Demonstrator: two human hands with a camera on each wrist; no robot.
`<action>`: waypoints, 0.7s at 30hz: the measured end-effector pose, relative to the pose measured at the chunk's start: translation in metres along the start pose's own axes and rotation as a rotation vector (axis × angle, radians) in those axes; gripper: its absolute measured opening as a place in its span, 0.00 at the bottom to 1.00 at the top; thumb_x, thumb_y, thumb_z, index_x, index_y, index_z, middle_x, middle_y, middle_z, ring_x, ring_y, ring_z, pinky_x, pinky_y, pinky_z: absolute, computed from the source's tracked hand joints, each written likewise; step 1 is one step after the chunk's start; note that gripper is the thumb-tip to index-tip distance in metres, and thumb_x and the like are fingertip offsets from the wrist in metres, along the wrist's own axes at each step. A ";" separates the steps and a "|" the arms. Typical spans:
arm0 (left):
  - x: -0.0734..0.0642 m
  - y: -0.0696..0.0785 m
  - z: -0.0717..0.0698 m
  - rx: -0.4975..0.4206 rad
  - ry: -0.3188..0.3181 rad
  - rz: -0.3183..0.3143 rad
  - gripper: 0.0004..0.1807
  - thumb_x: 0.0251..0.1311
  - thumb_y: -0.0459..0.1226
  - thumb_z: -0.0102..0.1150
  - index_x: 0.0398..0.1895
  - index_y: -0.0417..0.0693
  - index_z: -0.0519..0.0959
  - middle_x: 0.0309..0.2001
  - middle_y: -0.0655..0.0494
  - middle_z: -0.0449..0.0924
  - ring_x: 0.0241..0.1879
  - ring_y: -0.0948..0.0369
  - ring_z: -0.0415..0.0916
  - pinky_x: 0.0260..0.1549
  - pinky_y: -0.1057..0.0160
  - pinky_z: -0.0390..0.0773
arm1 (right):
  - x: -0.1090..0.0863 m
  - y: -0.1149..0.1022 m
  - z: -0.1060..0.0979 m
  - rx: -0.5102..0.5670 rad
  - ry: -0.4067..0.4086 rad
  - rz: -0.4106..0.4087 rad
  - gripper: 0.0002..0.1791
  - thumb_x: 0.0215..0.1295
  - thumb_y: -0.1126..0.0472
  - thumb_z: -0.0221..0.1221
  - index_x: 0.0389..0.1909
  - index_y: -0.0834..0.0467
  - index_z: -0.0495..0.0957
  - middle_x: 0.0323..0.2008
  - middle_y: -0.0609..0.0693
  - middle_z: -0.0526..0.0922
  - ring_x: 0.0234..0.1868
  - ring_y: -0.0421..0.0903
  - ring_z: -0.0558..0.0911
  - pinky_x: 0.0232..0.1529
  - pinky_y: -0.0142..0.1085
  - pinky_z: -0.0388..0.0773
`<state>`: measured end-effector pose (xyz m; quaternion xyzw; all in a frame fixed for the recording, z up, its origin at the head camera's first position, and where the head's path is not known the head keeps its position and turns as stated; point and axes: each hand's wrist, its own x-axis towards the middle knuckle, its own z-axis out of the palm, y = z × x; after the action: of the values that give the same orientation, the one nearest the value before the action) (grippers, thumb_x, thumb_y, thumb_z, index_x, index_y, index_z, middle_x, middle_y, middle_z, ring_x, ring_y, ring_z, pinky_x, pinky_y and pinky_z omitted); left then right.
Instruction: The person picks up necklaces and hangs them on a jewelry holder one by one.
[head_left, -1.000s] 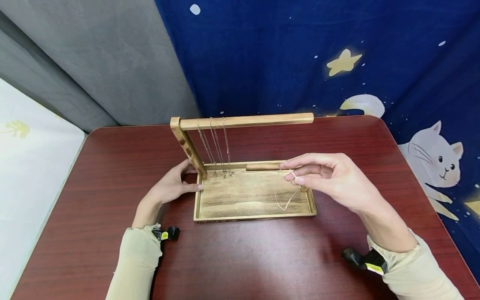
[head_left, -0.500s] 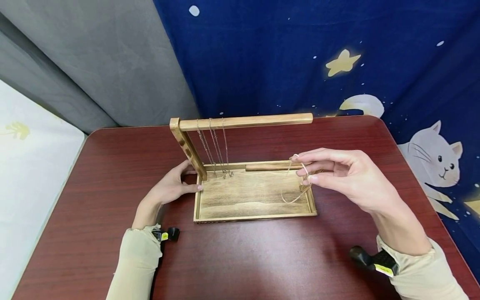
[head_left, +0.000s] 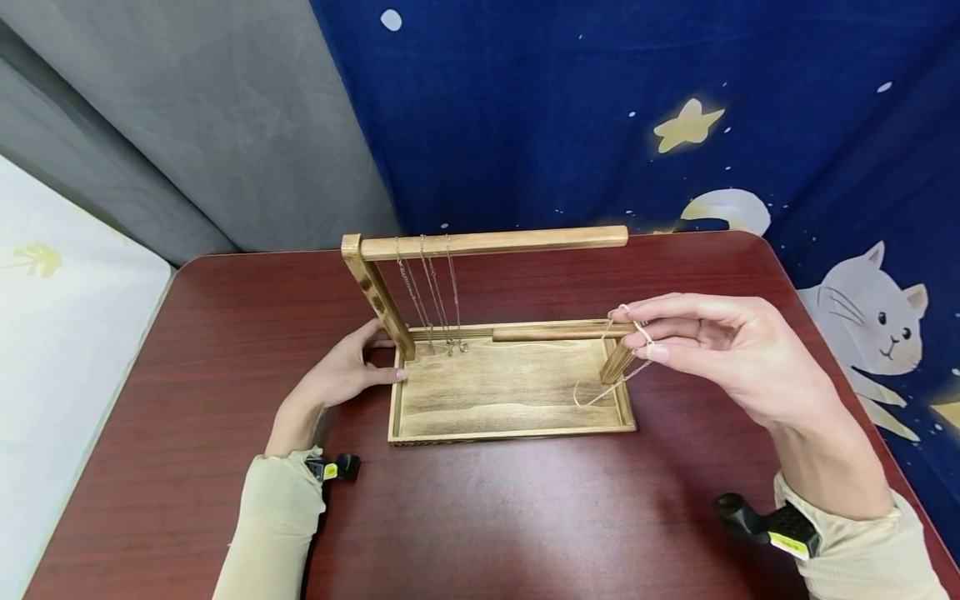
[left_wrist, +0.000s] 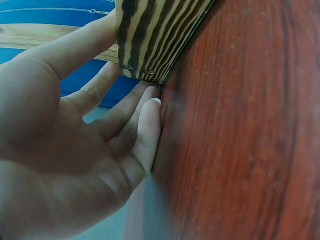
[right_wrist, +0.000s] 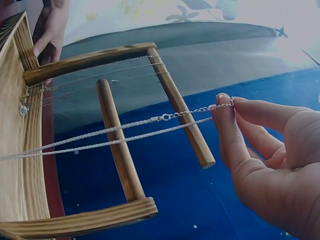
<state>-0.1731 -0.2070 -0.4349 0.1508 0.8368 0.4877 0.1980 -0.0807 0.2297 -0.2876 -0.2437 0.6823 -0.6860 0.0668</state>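
A wooden jewellery stand [head_left: 510, 383] has a tray base, a tall left post with an upper bar [head_left: 525, 240], and a short right post [head_left: 617, 363] bearing a lower bar [head_left: 543, 334]. My left hand [head_left: 345, 362] grips the base's left end, thumb in front and fingers behind the post. My right hand [head_left: 720, 342] pinches a silver necklace [right_wrist: 90, 136] by its extender chain, near the short post. The necklace's loop hangs down towards the tray. In the right wrist view both strands cross in front of the lower bar; whether they encircle it I cannot tell.
Several thin necklaces [head_left: 435, 292] with small pendants hang near the left end of the upper bar. The stand rests on a dark red table [head_left: 510, 517]. A blue curtain [head_left: 540, 117] and a grey curtain [head_left: 225, 117] hang behind.
My right hand has moved right with the necklace, from over the tray's right part to beside the short post, uncovering more of that post. The left hand and stand have stayed put.
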 end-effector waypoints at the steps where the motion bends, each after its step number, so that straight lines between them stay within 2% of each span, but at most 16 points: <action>1: 0.000 0.000 0.000 -0.003 0.001 0.000 0.44 0.57 0.32 0.71 0.74 0.41 0.58 0.62 0.41 0.72 0.63 0.48 0.69 0.42 0.67 0.76 | -0.001 0.000 -0.001 0.018 0.003 -0.003 0.21 0.59 0.85 0.57 0.55 0.79 0.74 0.54 0.62 0.82 0.48 0.51 0.85 0.48 0.38 0.81; 3: 0.001 -0.001 0.000 -0.006 0.000 -0.006 0.44 0.57 0.32 0.71 0.75 0.41 0.57 0.62 0.41 0.72 0.63 0.48 0.69 0.42 0.68 0.76 | -0.002 -0.001 -0.004 0.038 0.012 -0.003 0.21 0.59 0.84 0.58 0.55 0.80 0.72 0.54 0.63 0.82 0.48 0.51 0.85 0.48 0.38 0.81; 9: 0.002 -0.002 -0.001 0.010 -0.006 -0.022 0.45 0.58 0.34 0.71 0.75 0.42 0.56 0.65 0.42 0.69 0.65 0.48 0.67 0.41 0.67 0.76 | -0.007 -0.004 -0.011 0.098 0.001 -0.049 0.25 0.56 0.91 0.52 0.57 0.85 0.67 0.56 0.69 0.78 0.49 0.53 0.85 0.49 0.39 0.80; 14: 0.001 -0.001 -0.001 0.026 -0.006 -0.016 0.43 0.58 0.35 0.71 0.74 0.44 0.59 0.65 0.44 0.69 0.64 0.49 0.68 0.37 0.65 0.76 | -0.012 -0.006 -0.016 0.100 0.027 -0.020 0.27 0.55 0.92 0.51 0.59 0.84 0.66 0.58 0.68 0.77 0.50 0.54 0.85 0.48 0.41 0.80; 21: 0.001 0.000 0.001 0.009 0.000 -0.008 0.42 0.58 0.34 0.70 0.73 0.42 0.59 0.62 0.42 0.72 0.63 0.49 0.69 0.43 0.67 0.76 | -0.018 -0.007 -0.024 0.116 0.042 -0.075 0.27 0.56 0.93 0.49 0.60 0.85 0.64 0.59 0.68 0.77 0.49 0.55 0.84 0.47 0.42 0.80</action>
<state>-0.1734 -0.2061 -0.4349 0.1483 0.8396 0.4829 0.1994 -0.0740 0.2597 -0.2838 -0.2504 0.6330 -0.7314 0.0409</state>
